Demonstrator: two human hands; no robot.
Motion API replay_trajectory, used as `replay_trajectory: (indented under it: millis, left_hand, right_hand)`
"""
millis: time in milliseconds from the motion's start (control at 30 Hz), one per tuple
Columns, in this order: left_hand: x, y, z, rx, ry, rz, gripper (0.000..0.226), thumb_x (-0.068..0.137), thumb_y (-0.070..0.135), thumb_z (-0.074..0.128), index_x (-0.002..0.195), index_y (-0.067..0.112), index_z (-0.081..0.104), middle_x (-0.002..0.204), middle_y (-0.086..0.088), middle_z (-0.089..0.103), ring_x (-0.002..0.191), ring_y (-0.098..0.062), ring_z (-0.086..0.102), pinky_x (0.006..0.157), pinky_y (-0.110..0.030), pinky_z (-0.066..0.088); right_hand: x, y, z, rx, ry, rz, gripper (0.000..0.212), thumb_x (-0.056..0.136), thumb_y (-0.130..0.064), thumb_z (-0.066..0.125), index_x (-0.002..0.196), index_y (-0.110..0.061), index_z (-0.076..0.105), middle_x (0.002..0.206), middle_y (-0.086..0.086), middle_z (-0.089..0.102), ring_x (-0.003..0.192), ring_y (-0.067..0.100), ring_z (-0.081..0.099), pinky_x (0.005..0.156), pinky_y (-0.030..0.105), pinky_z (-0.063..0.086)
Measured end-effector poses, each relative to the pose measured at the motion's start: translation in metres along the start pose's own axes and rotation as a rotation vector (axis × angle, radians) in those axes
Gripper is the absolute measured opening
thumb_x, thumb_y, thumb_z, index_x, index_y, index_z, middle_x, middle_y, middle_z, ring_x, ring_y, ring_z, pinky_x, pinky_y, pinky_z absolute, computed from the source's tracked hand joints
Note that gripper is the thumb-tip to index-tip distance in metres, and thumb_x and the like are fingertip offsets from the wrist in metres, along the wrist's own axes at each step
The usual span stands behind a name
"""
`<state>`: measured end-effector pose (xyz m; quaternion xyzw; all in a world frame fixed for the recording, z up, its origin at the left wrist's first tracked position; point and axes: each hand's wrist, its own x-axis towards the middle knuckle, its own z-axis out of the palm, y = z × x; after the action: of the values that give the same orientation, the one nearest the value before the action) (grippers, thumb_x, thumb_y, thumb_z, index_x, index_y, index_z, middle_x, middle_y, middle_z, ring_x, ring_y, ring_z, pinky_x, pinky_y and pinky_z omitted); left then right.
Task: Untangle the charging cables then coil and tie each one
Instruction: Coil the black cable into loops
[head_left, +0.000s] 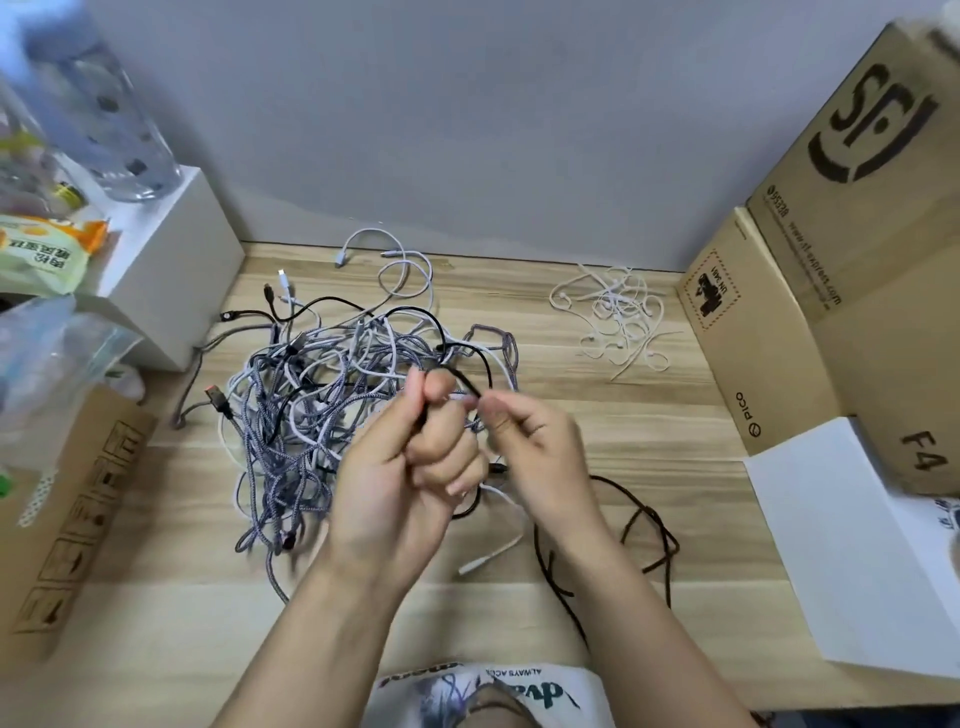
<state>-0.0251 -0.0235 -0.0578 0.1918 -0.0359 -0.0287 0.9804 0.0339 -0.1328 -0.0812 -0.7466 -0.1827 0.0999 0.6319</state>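
Judging from how things lie, the job has barely got going. Most of the charging cables are one knotted heap (337, 410) of grey braided, white and black leads in the middle of the wooden desk (649, 415), and nothing in view has been coiled and tied. Both hands are raised just in front of the heap, working on a single black cable (467, 382). The left hand (415, 462) is curled in a fist round it, while the right hand (524, 431) pinches it between thumb and fingertips close to the left; the cable runs back into the heap. A dark brown cable (649, 525) lies loose on the desk to the right, apart from the tangle but uncoiled (separated, I would guess). A scatter of white ties (618, 317) waits near the back edge, beside the cardboard box (769, 332). Nearly all the untangling, and all the coiling and tying, is left.
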Motion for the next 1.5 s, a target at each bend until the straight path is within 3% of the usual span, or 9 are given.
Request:
replay_trajectory:
  millis: [167,333,533,700,833,1067,1167,1333,1500]
  left_hand:
    - [0.013,0.009,0.018,0.014,0.325,0.131,0.027,0.085,0.016,0.046,0.110,0.006,0.051,0.051,0.007,0.035,0.042,-0.003,0.011,0.035,-0.012,0.011]
    - [0.013,-0.001,0.003,0.529,0.520,0.122,0.038,0.099,0.004,0.030,0.080,0.011,0.063,0.063,-0.012,0.044,0.032,0.001,0.018,0.032,-0.011,0.014]
    - [-0.003,0.012,-0.003,0.607,0.340,-0.124,0.015,0.097,0.006,0.034,0.111,0.010,0.038,0.095,-0.011,0.073,0.070,-0.018,0.071,0.060,-0.031,0.053]
    - [-0.016,0.012,-0.010,0.729,0.248,-0.230,0.038,0.083,0.009,0.059,0.120,0.013,0.053,0.077,-0.001,0.071,0.070,-0.006,0.066,0.059,-0.013,0.049]
    - [-0.021,0.016,-0.018,0.706,0.208,-0.239,0.027,0.080,0.024,0.052,0.101,0.023,0.070,0.106,-0.007,0.070,0.111,-0.012,0.059,0.095,-0.022,0.047]
    - [-0.030,0.014,-0.021,0.803,-0.035,-0.229,0.036,0.083,0.055,0.056,0.099,0.024,0.065,0.072,-0.006,0.069,0.054,-0.012,0.061,0.075,-0.032,0.048]
    - [-0.031,0.013,-0.021,0.745,-0.079,-0.234,0.038,0.089,0.050,0.051,0.079,0.014,0.058,0.058,0.004,0.062,0.046,-0.009,0.046,0.081,-0.052,0.037]
    - [-0.029,0.017,-0.020,0.574,-0.152,-0.253,0.030,0.093,0.038,0.050,0.087,0.013,0.066,0.048,0.010,0.052,0.039,-0.003,0.036,0.070,-0.025,0.050]
    - [-0.019,0.031,-0.008,-0.176,-0.220,-0.250,0.030,0.103,0.018,0.030,0.103,-0.003,0.052,0.055,0.002,0.030,0.044,-0.008,0.017,0.071,-0.029,0.043]
  right_hand:
    - [-0.018,0.006,0.007,-0.554,-0.234,0.101,0.037,0.081,-0.056,0.032,0.109,-0.040,0.049,0.070,0.000,0.054,0.071,0.023,0.054,0.072,0.040,0.049]
    - [-0.035,-0.018,0.000,-0.735,-0.311,0.017,0.026,0.093,-0.045,0.045,0.095,-0.023,0.059,0.076,0.009,0.062,0.077,0.030,0.056,0.064,0.037,0.040]
    - [-0.038,-0.028,-0.011,-0.860,-0.218,-0.244,0.033,0.081,-0.053,0.045,0.092,-0.033,0.069,0.077,-0.007,0.069,0.072,0.016,0.063,0.055,0.027,0.039]
    - [-0.030,-0.027,-0.010,-0.569,-0.045,-0.377,0.017,0.068,-0.043,0.073,0.071,-0.027,0.072,0.067,-0.011,0.065,0.059,0.005,0.058,0.053,0.028,0.047]
    - [-0.029,-0.029,-0.008,-0.356,0.070,-0.489,0.015,0.066,-0.029,0.083,0.068,-0.019,0.071,0.064,-0.010,0.062,0.056,0.002,0.052,0.052,0.026,0.044]
    - [-0.027,-0.029,-0.008,-0.279,0.071,-0.531,0.009,0.069,-0.014,0.081,0.072,-0.012,0.073,0.076,-0.008,0.064,0.069,0.005,0.062,0.060,0.028,0.049]
    - [-0.021,-0.030,-0.007,-0.270,0.115,-0.602,0.010,0.070,-0.017,0.080,0.075,-0.011,0.073,0.074,0.000,0.067,0.066,0.013,0.062,0.057,0.034,0.049]
    - [-0.012,-0.029,-0.007,-0.202,0.134,-0.598,0.009,0.070,-0.013,0.077,0.077,-0.007,0.075,0.071,0.001,0.065,0.065,0.008,0.060,0.060,0.022,0.047]
    - [-0.007,-0.006,0.000,-0.044,0.020,-0.184,0.017,0.086,-0.021,0.061,0.102,-0.022,0.068,0.086,-0.021,0.068,0.087,-0.009,0.061,0.079,0.010,0.043]
